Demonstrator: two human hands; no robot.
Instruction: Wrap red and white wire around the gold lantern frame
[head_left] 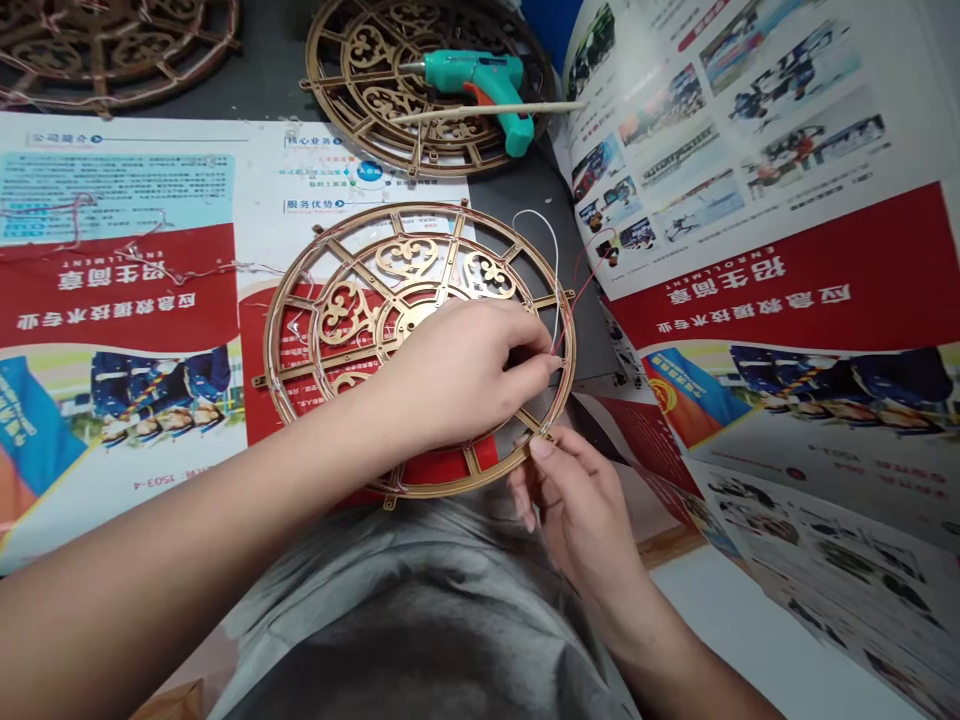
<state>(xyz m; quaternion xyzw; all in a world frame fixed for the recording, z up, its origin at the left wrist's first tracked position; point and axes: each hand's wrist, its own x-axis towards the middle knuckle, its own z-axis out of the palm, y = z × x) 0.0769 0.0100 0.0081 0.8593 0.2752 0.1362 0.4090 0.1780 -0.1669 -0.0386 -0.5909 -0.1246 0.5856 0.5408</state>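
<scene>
A round gold openwork frame [322,358] with spokes and scroll ornaments lies in front of me, its near edge over my lap. My left hand [480,365] reaches across it, thumb and fingers pinched on a thin wire at the right side of the ring. From that pinch a white wire [556,262] loops up, and a red wire [581,290] trails to the right. My right hand [581,490] grips the lower right rim of the frame between thumb and fingers. Thin wires run along the ring's channel.
Behind, a teal glue gun [480,75] and a wooden stick [487,110] rest on a second round frame [330,85]. A third frame [120,60] lies far left. Loose wire [180,275] crosses the printed sheets [120,330]. A printed sheet [750,220] stands up on the right.
</scene>
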